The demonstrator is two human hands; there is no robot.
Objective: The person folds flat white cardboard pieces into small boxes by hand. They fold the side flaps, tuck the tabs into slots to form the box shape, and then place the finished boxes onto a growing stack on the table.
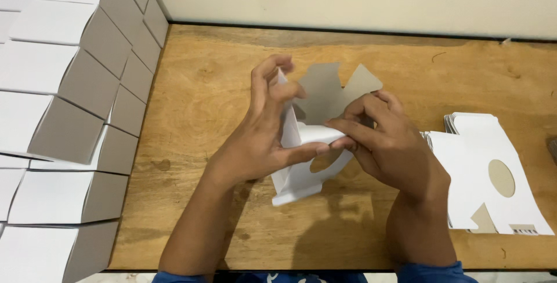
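Above the middle of the wooden table (203,86), both hands grip a half-folded white carton (304,144) with grey inner flaps standing up at its top. The left hand (261,138) pinches its left panel, thumb pressing a white flap; the right hand (389,144) clasps its right side. On the right lies a stack of flat white blanks (481,173) with an oval cutout. Along the left edge, finished white boxes (64,103) sit stacked in rows.

carton (307,161) partly behind hands (325,138), box stack (58,115) cropped left
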